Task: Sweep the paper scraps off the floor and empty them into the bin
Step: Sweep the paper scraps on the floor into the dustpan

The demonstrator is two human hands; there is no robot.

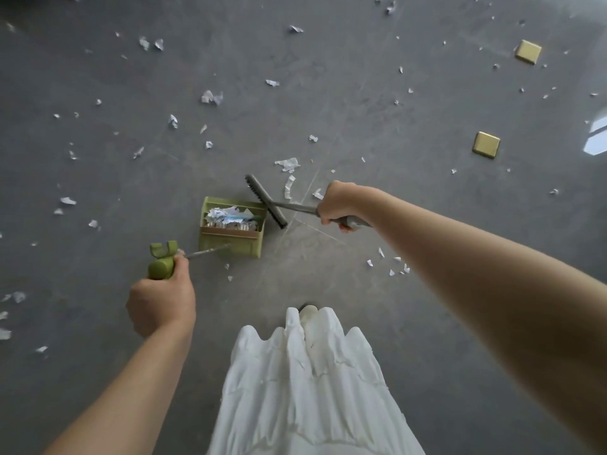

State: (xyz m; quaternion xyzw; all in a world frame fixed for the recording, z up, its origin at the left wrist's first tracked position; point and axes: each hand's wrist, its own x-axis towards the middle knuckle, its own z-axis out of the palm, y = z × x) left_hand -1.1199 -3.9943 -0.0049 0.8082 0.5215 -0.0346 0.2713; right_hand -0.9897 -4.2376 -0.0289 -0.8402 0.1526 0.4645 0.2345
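White paper scraps [212, 97] lie scattered over the grey floor, most of them ahead and to the left. A green dustpan [230, 246] stands on the floor at centre, with a heap of crumpled scraps inside it. My left hand [162, 302] grips the green top of the dustpan's long handle [161, 267]. My right hand [341, 205] grips the grey broom handle. The broom's dark head [266, 201] lies just right of the dustpan. A few larger scraps [287, 164] lie just beyond the broom head. No bin is in view.
Two square brass floor plates [486, 144] [528, 51] sit at the right. A white pleated skirt [305, 389] and a shoe tip [308, 311] fill the lower middle. A small cluster of scraps [394, 262] lies under my right forearm.
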